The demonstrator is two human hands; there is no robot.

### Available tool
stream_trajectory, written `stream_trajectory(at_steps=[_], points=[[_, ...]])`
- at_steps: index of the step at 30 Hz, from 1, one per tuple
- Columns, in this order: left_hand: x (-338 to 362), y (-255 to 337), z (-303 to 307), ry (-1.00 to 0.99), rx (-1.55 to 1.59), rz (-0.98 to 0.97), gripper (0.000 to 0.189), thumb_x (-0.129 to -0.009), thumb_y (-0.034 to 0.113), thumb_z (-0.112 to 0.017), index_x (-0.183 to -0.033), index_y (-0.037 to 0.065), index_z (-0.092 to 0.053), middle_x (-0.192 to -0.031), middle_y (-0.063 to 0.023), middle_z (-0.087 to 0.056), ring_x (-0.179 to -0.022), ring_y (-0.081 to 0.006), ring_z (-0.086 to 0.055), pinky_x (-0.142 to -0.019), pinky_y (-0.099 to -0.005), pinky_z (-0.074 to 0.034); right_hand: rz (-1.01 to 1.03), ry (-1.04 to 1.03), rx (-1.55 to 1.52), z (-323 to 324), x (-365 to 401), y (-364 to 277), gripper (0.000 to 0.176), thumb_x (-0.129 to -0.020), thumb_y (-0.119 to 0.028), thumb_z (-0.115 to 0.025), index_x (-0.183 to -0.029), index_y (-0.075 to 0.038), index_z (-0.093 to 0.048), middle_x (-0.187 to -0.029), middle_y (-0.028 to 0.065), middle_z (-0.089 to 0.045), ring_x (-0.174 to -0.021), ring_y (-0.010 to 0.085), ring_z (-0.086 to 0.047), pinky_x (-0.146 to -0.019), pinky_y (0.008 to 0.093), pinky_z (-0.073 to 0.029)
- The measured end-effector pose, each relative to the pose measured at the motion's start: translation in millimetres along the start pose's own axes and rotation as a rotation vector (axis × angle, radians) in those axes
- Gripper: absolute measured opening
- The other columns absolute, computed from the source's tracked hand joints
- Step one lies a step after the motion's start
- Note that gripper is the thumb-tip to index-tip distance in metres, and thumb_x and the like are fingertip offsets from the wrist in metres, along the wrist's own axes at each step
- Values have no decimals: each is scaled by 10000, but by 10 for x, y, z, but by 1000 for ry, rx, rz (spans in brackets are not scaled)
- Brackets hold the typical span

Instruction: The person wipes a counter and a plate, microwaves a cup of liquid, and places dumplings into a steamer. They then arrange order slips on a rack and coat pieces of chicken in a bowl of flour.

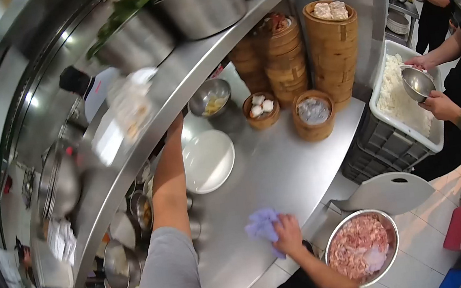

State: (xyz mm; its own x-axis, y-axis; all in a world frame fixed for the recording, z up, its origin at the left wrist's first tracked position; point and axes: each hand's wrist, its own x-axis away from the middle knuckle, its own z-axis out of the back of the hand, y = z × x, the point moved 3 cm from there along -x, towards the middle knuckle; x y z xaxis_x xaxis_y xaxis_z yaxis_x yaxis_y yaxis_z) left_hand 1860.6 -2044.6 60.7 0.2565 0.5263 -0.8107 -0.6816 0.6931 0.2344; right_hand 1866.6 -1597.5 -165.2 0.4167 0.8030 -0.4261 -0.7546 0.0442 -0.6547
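Note:
My right hand (288, 234) is closed on a purple cloth (265, 227), which lies against the steel counter (237, 242) near its front edge. My left arm reaches up past a white plate (209, 161) to the shelf edge, and the left hand is hidden behind the shelf. A metal bowl (210, 98) with yellowish pieces stands just right of where that arm disappears. Further right are a small bamboo steamer (261, 110) with white buns and another steamer (313, 114) holding something clear and shiny.
Tall steamer stacks (335, 54) stand at the counter's back. A metal shelf (202, 60) with pots crosses above. At right, a person holds a bowl (417, 83) over a white tub (440, 142). A bowl of raw meat (360, 243) and a stool (389, 196) are below the counter.

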Motion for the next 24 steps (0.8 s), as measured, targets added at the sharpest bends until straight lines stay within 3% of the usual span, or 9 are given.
stream_trajectory(at_steps=[5,7,8,10,12,14,17,21,24], points=[[56,-35,-763,-113,-97,-327,335,-739,97,-572,-1058,3,-609,-1003,-265,-601,-1027,-387,-545,-867,-435,-445,-47,7,-69,35,-38,29,478,-474,-101,-707,-934,-78,-580,-1092,147,-532,-958,359,-513,-767,462,-441],[-43,-31,-714,57,-113,-107,353,-703,24,-571,-1051,-24,-602,-1032,-247,-593,-927,-364,-600,-766,-420,-485,-50,13,-79,47,-38,63,480,-471,-103,-706,-934,-80,-578,-1087,141,-533,-943,355,-520,-753,459,-443],[-40,-154,-808,51,-120,-110,353,-703,24,-571,-1051,-24,-602,-1032,-247,-593,-927,-364,-600,-766,-420,-485,-46,31,-69,44,-30,57,480,-472,-106,-706,-935,-84,-582,-1086,137,-534,-940,352,-522,-742,455,-445],[21,-772,-1166,-3,-102,261,309,-698,-30,-565,-1003,-28,-616,-1110,-192,-574,-827,-335,-645,-658,-428,-541,-31,51,-71,55,-62,36,480,-472,-109,-705,-936,-87,-586,-1085,133,-534,-937,349,-523,-731,450,-448],[373,-1138,-1505,177,563,889,312,-719,-30,-553,-1027,-77,-574,-1168,-198,-537,-779,-333,-655,-595,-446,-588,-55,39,-68,70,-60,34,478,-476,-120,-708,-938,-97,-593,-1089,129,-535,-943,345,-523,-725,446,-449],[523,-462,-1304,147,814,1184,423,-735,-56,-540,-1111,-190,-397,-1104,-282,-502,-862,-402,-615,-611,-517,-597,-71,2,-81,93,-57,28,478,-475,-125,-710,-939,-101,-596,-1091,126,-535,-946,342,-524,-724,445,-448],[555,-332,-1581,70,931,1336,446,-758,-37,-525,-1170,-135,-388,-1145,-266,-500,-923,-403,-605,-648,-468,-609,-80,-11,-80,86,-72,51,470,-482,-138,-710,-938,-106,-599,-1092,120,-537,-940,334,-526,-717,440,-448],[365,-217,-2050,-86,1081,1354,426,-795,-36,-458,-1197,-128,-353,-1168,-269,-472,-931,-430,-580,-707,-529,-576,-77,28,-59,30,-43,73,437,-516,-163,-705,-938,-113,-601,-1083,103,-544,-920,319,-536,-699,423,-455],[208,-151,-2502,-149,1151,1345,434,-820,-17,-471,-1236,-71,-358,-1186,-253,-461,-911,-403,-584,-678,-516,-585,-65,59,-25,-11,-45,109,401,-557,-169,-685,-945,-115,-602,-1084,97,-552,-920,309,-540,-685,413,-455]])
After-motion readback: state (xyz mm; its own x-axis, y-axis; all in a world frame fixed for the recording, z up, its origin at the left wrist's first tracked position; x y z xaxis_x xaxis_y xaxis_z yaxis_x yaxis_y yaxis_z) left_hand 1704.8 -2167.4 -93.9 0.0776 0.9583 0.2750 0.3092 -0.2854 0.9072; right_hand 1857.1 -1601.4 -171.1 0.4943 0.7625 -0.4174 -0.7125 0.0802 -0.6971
